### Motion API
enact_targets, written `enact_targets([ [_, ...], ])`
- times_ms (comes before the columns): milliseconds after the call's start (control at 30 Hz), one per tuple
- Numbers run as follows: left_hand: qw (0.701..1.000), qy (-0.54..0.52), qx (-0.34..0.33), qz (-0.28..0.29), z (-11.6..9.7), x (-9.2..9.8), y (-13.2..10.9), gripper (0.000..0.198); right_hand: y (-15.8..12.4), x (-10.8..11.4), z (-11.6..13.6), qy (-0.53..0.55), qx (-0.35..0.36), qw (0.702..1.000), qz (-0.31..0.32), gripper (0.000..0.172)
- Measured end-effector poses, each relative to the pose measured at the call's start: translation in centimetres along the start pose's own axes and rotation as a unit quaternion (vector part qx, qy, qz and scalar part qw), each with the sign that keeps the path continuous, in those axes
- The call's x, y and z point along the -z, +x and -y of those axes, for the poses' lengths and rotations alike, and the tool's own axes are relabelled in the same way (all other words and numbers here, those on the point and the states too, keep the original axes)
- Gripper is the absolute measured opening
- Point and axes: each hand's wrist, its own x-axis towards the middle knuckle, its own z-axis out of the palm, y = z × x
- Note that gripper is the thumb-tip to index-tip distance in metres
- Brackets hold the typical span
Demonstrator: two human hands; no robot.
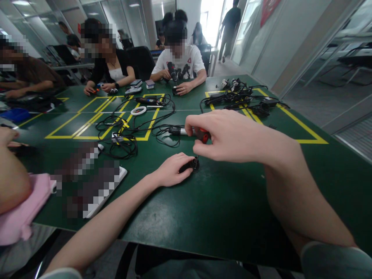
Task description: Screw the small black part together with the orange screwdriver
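Where the dark green tabletop (229,221) meets its left side, soft pink fabric (33,201) shows by a neighbour's bare arm (11,176); next come two flat, dark-faced devices with white edges (100,190), largely pixelated, then a tangle of thin black cables (126,146); the left hand (174,169) pinches a small black part (196,164) between thumb and fingers, low at the table; beyond it shows a silver-and-black cylindrical tool (179,131), partly behind the right hand (232,133), whose thumb and fingers curl round a red-and-black handled tool (204,135), seemingly a screwdriver, its thin shaft pointing down at the part; whether the tip is seated I cannot tell; farther right sits a heap of black cables (240,99); a tilted shaft or slack pinch could let the tip skid toward the left hand or the part twist; no brand, label or writing is legible.
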Motion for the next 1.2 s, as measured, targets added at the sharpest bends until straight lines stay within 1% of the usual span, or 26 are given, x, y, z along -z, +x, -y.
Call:
enact_targets([
  [33, 1.000, 0.000, 0.001, 0.000, -0.01, 0.00, 0.01, 0.031, 0.02, 0.00, 0.05, 0.003, 0.003, 1.000, 0.000, 0.015],
  [67, 1.000, 0.000, 0.002, -0.001, -0.03, 0.00, 0.02, 0.030, 0.06, -0.01, 0.11, 0.004, 0.001, 1.000, -0.001, 0.018],
  [133, 1.000, 0.001, 0.004, -0.003, -0.07, 0.02, 0.04, 0.029, 0.16, -0.05, 0.21, -0.004, -0.007, 1.000, -0.003, 0.031],
  [167, 1.000, 0.002, 0.005, -0.005, -0.09, 0.02, 0.05, 0.028, 0.20, -0.07, 0.24, -0.010, -0.011, 1.000, -0.003, 0.033],
  [300, 1.000, 0.000, 0.005, -0.006, -0.15, 0.04, 0.05, 0.028, 0.19, -0.10, 0.12, -0.019, -0.012, 1.000, -0.004, 0.022],
  [400, 1.000, -0.005, 0.002, -0.006, -0.12, 0.02, 0.03, 0.029, 0.08, -0.04, 0.03, -0.005, -0.001, 1.000, -0.002, 0.020],
  [467, 1.000, -0.003, 0.002, -0.008, -0.06, -0.03, 0.02, 0.030, 0.07, 0.01, 0.09, -0.002, 0.007, 1.000, 0.002, 0.015],
  [500, 1.000, -0.002, 0.001, -0.009, -0.02, -0.05, 0.01, 0.030, 0.10, 0.03, 0.15, -0.007, 0.005, 1.000, 0.004, 0.018],
  [567, 1.000, 0.000, 0.000, -0.011, 0.05, -0.10, 0.01, 0.030, 0.19, 0.02, 0.27, -0.024, -0.008, 1.000, 0.004, 0.030],
  [600, 1.000, 0.000, 0.000, -0.012, 0.06, -0.12, 0.01, 0.030, 0.24, 0.00, 0.30, -0.033, -0.015, 0.999, 0.005, 0.033],
  [633, 1.000, 0.001, 0.000, -0.013, 0.07, -0.13, 0.01, 0.030, 0.27, -0.03, 0.30, -0.041, -0.021, 0.999, 0.006, 0.032],
  [700, 1.000, 0.000, -0.001, -0.013, 0.07, -0.13, 0.01, 0.029, 0.26, -0.11, 0.20, -0.046, -0.025, 0.999, 0.003, 0.026],
  [800, 1.000, -0.007, -0.007, -0.010, 0.08, -0.14, 0.01, 0.029, 0.12, -0.20, -0.06, -0.028, -0.007, 1.000, -0.006, 0.015],
  [867, 1.000, -0.009, -0.010, -0.008, 0.10, -0.15, 0.01, 0.030, 0.05, -0.22, -0.13, -0.014, 0.012, 1.000, -0.010, 0.013],
  [933, 1.000, -0.008, -0.008, -0.009, 0.10, -0.15, 0.02, 0.030, 0.08, -0.20, -0.07, -0.012, 0.013, 1.000, -0.012, 0.011],
  [1033, 1.000, -0.002, -0.001, -0.008, 0.01, -0.10, 0.04, 0.029, 0.27, -0.21, 0.09, -0.035, -0.014, 0.999, -0.006, 0.033],
  [1067, 1.000, 0.001, 0.001, -0.007, -0.03, -0.07, 0.04, 0.028, 0.32, -0.23, 0.10, -0.044, -0.019, 0.999, -0.004, 0.036],
  [1100, 1.000, 0.003, 0.002, -0.007, -0.07, -0.05, 0.05, 0.027, 0.36, -0.26, 0.09, -0.050, -0.021, 0.999, -0.005, 0.035],
  [1200, 1.000, 0.005, 0.003, -0.009, -0.11, -0.03, 0.05, 0.027, 0.32, -0.38, -0.04, -0.043, -0.016, 0.999, -0.016, 0.019],
])
